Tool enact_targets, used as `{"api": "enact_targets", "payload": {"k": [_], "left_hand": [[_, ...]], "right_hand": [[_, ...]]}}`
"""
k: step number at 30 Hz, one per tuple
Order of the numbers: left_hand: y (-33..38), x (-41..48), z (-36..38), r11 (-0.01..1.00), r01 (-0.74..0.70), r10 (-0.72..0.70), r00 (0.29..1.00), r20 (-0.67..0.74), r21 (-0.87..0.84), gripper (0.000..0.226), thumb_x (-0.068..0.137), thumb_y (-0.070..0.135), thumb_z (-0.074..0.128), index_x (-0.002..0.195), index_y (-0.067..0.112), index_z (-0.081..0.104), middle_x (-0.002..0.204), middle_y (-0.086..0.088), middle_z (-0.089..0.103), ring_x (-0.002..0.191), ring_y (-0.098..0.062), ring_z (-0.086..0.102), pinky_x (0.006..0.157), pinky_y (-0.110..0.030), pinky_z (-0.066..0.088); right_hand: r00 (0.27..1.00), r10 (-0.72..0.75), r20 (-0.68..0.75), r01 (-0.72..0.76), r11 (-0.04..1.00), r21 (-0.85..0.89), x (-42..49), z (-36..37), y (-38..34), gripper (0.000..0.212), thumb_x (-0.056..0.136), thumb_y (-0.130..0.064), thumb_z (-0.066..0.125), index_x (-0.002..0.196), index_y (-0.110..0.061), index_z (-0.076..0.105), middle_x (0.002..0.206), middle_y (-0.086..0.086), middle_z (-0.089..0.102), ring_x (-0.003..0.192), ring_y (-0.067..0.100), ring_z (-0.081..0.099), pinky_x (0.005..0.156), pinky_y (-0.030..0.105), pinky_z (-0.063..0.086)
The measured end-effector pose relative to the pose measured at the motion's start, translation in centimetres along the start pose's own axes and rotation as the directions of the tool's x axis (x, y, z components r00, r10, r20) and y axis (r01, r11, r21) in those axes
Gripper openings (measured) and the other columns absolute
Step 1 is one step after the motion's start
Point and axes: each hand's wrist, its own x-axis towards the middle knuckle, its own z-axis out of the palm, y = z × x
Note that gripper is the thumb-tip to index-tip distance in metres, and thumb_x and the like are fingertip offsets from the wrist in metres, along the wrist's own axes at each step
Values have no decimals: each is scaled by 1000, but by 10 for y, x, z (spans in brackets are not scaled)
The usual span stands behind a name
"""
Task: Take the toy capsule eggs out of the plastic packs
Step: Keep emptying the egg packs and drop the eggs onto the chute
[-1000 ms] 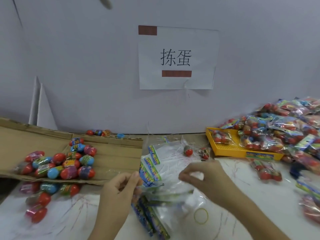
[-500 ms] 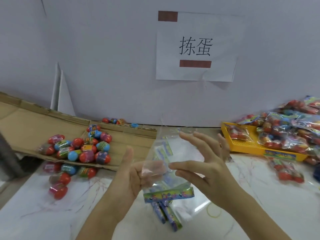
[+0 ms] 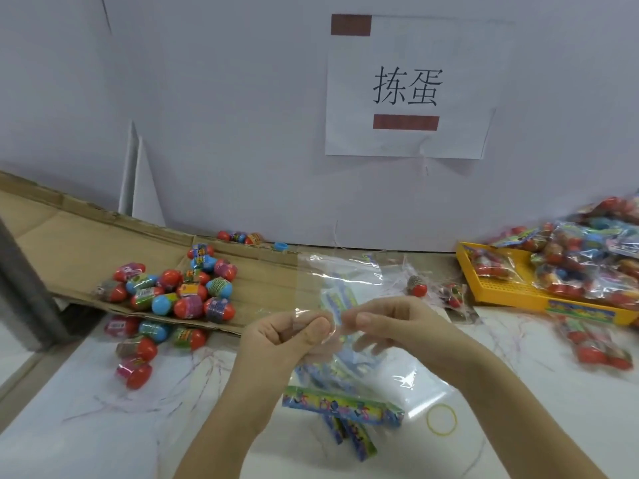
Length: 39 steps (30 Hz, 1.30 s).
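Observation:
My left hand (image 3: 287, 340) and my right hand (image 3: 387, 326) meet at the centre and both pinch a clear plastic pack (image 3: 332, 278) held up above the table. No egg shows inside it. Its colourful header card (image 3: 342, 409) hangs below my hands. Loose capsule eggs (image 3: 179, 288) lie piled on a flat cardboard sheet (image 3: 69, 250) to the left, with a few more eggs (image 3: 138, 357) on the table below it. One loose egg (image 3: 417, 285) lies beyond my right hand. Full packs (image 3: 581, 267) are heaped at the right.
A yellow tray (image 3: 511, 292) holds part of the heap of packs. More packs (image 3: 594, 344) lie in front of it. A yellow rubber band (image 3: 442, 419) lies on the white table. A white wall with a paper sign (image 3: 408, 88) stands behind.
My right hand's fingers, spread half a second ago, have closed onto the pack next to my left hand. The pack was lifted off the table over the last second.

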Motion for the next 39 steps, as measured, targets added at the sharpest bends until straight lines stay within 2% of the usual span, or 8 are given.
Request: {"api": "enact_targets", "payload": {"k": [10, 13, 16, 21, 23, 27, 33, 39], "left_hand": [[9, -8, -1, 906, -234, 351, 880, -320, 352, 51, 66, 67, 72, 107, 37, 63, 103, 10, 70, 98, -8, 66, 80, -24, 52], [9, -12, 12, 967, -226, 240, 964, -116, 117, 74, 63, 68, 75, 117, 19, 63, 101, 6, 75, 94, -9, 71, 75, -15, 53], [12, -6, 9, 990, -132, 112, 952, -284, -52, 45, 67, 37, 74, 106, 14, 72, 85, -5, 77, 77, -16, 74, 65, -20, 57], [30, 3, -33, 902, -136, -83, 877, -473, -411, 19, 81, 14, 62, 90, 14, 79, 103, -8, 76, 98, -19, 71, 84, -34, 56], [35, 2, -42, 847, -157, -83, 905, -418, -508, 30, 88, 15, 50, 86, 14, 80, 100, -4, 76, 96, -20, 72, 96, -40, 52], [43, 8, -41, 876, -114, -121, 889, -442, -469, 34, 98, 7, 41, 99, 4, 75, 82, -4, 75, 71, -17, 71, 76, -36, 56], [39, 8, -33, 914, -88, -111, 885, -452, -397, 42, 91, -10, 26, 108, -1, 62, 91, -17, 67, 84, -27, 64, 75, -38, 57], [39, 5, -40, 964, -76, -61, 869, -490, -255, 19, 96, 11, 53, 88, 7, 71, 81, -6, 76, 77, -21, 73, 66, -27, 61]], "right_hand": [[905, -248, -345, 236, 969, -77, 4, 41, -28, 15, 81, -18, 75, 67, -23, 72, 58, -8, 67, 51, 2, 59, 48, 17, 45], [861, -405, -307, 273, 879, -392, 5, 57, -31, 3, 80, -25, 72, 81, -27, 73, 70, -13, 67, 60, 3, 58, 60, 20, 48], [902, -430, -24, 355, 774, -525, 9, 65, -36, 14, 79, -33, 68, 93, -33, 69, 86, -15, 66, 76, 5, 58, 69, 28, 50], [903, -276, -330, 368, 893, 258, 49, 69, -34, 19, 80, -22, 62, 94, -25, 73, 80, -6, 69, 60, 12, 55, 51, 27, 44], [890, -223, -399, 308, 938, 161, 77, 76, -26, 16, 89, -15, 58, 92, -23, 72, 77, -13, 65, 65, 13, 55, 54, 25, 44], [965, -245, -98, 181, 886, -426, 115, 106, -18, 22, 91, -21, 57, 97, -40, 66, 98, -3, 63, 89, 18, 57, 82, 37, 50], [990, -137, 19, 119, 774, -621, 128, 126, -7, 30, 90, -14, 57, 120, -14, 59, 113, 10, 65, 105, 30, 60, 86, 37, 50], [942, -207, -263, 145, 960, -239, 117, 97, 9, 16, 86, -33, 67, 98, -27, 59, 82, -9, 64, 66, 4, 54, 59, 24, 48]]}}
